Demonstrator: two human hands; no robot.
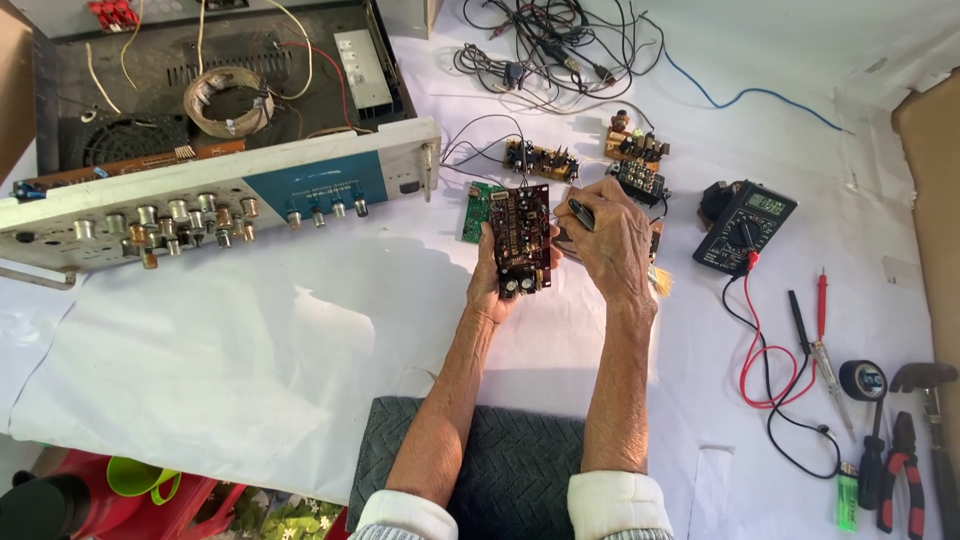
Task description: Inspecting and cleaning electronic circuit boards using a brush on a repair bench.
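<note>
brown circuit board (520, 240) upright in left hand (492, 285), right hand (612, 245) beside it

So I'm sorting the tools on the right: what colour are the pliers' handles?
Red and black, on the pliers at the lower right of the head view.

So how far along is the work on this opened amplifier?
Done: the amplifier is open and small boards lie out. In hand: left hand holds a brown circuit board; right hand grips a dark tool. Left: the meter and its probes lie untouched.
</note>
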